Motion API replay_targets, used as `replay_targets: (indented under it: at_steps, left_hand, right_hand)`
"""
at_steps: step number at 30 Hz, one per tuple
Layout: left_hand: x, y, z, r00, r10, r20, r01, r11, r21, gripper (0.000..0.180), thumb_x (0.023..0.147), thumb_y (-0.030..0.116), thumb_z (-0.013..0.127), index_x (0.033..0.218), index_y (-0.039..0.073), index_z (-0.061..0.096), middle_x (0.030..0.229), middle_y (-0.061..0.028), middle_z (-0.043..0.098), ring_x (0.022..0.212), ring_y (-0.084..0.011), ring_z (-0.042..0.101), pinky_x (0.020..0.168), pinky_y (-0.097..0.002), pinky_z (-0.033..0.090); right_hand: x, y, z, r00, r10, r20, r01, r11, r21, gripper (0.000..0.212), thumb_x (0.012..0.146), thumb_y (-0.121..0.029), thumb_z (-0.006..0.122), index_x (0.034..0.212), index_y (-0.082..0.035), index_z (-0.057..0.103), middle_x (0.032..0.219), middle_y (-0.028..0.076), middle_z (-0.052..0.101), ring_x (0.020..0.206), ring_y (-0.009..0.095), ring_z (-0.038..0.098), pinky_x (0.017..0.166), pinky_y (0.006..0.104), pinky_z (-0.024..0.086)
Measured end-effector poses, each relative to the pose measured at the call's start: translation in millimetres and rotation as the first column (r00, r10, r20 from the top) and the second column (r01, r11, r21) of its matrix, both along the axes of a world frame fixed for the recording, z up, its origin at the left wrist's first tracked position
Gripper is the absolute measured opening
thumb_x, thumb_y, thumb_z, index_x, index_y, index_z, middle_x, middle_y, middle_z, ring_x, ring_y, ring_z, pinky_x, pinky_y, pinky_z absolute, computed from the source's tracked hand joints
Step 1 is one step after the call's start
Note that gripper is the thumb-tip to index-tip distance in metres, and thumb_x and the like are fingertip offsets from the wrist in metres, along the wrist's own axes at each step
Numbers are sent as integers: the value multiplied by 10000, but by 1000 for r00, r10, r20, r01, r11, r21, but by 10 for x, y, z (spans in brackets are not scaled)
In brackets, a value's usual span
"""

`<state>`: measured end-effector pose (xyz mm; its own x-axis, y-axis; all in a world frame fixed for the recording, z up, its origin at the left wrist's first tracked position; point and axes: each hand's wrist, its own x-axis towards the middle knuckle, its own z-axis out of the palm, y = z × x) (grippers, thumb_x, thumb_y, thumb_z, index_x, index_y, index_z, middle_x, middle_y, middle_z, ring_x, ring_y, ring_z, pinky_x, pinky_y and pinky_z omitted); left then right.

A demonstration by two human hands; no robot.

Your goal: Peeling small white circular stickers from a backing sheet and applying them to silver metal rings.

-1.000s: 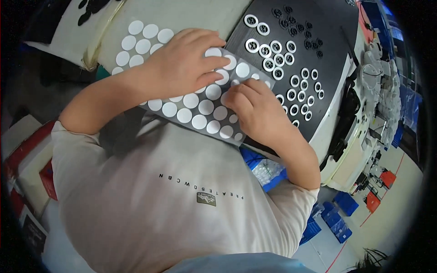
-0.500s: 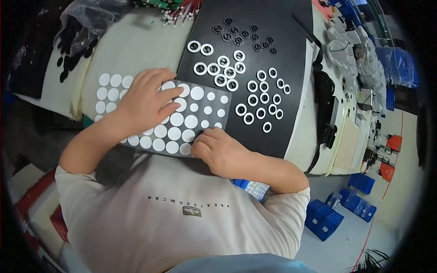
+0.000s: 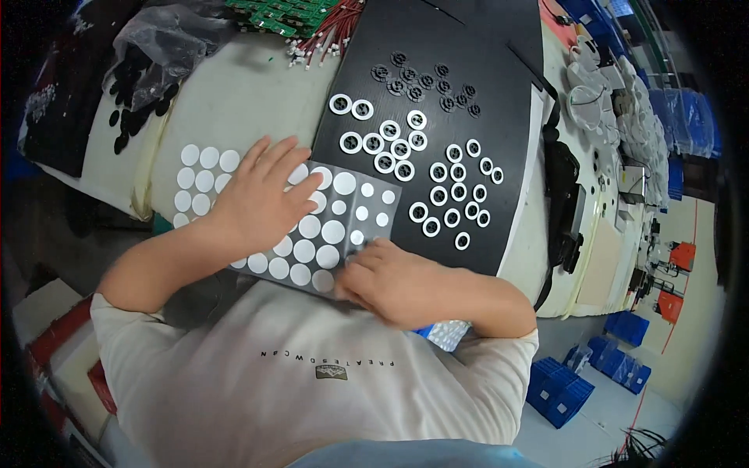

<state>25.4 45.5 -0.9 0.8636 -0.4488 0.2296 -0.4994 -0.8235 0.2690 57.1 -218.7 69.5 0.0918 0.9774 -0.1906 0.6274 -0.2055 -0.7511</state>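
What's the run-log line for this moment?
left hand: flat on sheet | right hand: fingertips at sheet's near edge, grip unclear | rings: on black mat

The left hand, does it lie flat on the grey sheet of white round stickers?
Yes, the left hand lies palm down, fingers spread, on the sheet of white round stickers.

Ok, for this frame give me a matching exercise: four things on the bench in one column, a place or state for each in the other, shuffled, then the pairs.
Things:
1. left hand
2. right hand
3. white rings
4. clear plastic bag

Places or states:
A. spread out on the black mat
B. crumpled at the far left of the bench
C. flat, fingers spread, on the sheet of white round stickers
D. curled at that sheet's near edge

Pairs: 1-C, 2-D, 3-A, 4-B
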Motion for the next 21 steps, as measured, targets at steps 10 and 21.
replay_targets:
  at_steps: [10, 21]
  left_hand:
    - [674, -134, 479, 998, -57, -33, 57, 998, -3, 356, 953, 278, 656, 1225, 48, 665, 1366, -176, 598, 1404, -337, 456, 1185, -485, 341]
    - [1363, -47, 95, 998, -34, 55, 32, 999, 32, 557, 1027, 437, 540, 1386, 13, 576, 1454, -157, 575, 1418, -334, 467, 1184, -492, 352]
  right_hand:
    - [1641, -474, 377, 624, -709, -330, 778, 605, 170, 222, 970, -26, 677, 1172, -17, 587, 1010, 3, 605, 921, 86, 575, 838, 234, 473]
    - [2202, 296, -225, 590, -806, -47, 798, 574, 181, 338, 960, -93, 719, 1259, 13, 602, 1023, 25, 658, 939, 84, 636, 780, 216, 507]
